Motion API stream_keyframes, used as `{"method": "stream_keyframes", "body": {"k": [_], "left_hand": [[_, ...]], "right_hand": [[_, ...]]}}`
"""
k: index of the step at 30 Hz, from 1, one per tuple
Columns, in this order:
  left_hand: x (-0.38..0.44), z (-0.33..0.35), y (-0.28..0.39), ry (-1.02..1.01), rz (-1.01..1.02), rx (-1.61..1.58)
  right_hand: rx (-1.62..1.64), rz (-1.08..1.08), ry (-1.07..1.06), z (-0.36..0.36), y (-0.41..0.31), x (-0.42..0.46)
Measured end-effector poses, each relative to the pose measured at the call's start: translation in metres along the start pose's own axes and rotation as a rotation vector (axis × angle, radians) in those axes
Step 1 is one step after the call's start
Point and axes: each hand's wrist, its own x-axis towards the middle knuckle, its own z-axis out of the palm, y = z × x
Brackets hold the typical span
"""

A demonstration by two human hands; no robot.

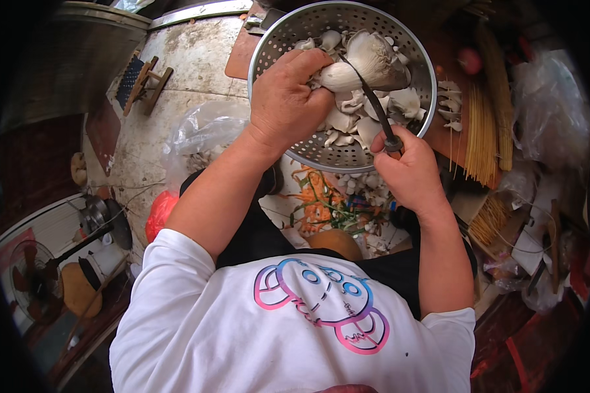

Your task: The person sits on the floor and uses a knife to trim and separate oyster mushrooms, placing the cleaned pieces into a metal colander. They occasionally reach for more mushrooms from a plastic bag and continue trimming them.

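Observation:
My left hand (292,98) grips the stem end of a large oyster mushroom (366,61) over a perforated metal colander (271,61). In my right hand (410,169) is the handle of a knife (377,105) with a narrow, dark, curved blade. The blade lies across the mushroom, its tip near my left fingers. How deep the edge sits in the flesh, I cannot tell. Cut and torn mushroom pieces (344,120) are spread in the colander beneath both hands.
Bamboo skewers (479,132) and skewered mushroom pieces (450,100) lie on a brown board at right. A clear plastic bag (201,127) and a red bag (161,213) stand at left. Vegetable scraps (319,196) litter the floor below the colander. A small stool (145,83) stands farther off.

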Motion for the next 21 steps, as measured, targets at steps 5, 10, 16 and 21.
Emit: {"method": "stream_keyframes", "body": {"k": [5,10,16,21], "left_hand": [[0.009,-0.010,-0.001,0.086,0.309,0.406],[-0.004,0.003,0.005,-0.068,0.408,0.410],[0.000,0.004,0.000,-0.016,0.274,0.434],[0.016,-0.009,-0.022,0.136,0.161,0.515]], "right_hand": [[0.018,0.033,-0.062,-0.006,-0.006,-0.004],[-0.036,0.116,-0.091,-0.009,-0.002,0.002],[-0.032,0.160,-0.085,-0.008,-0.003,0.004],[-0.055,0.188,-0.132,-0.006,0.003,0.000]]}}
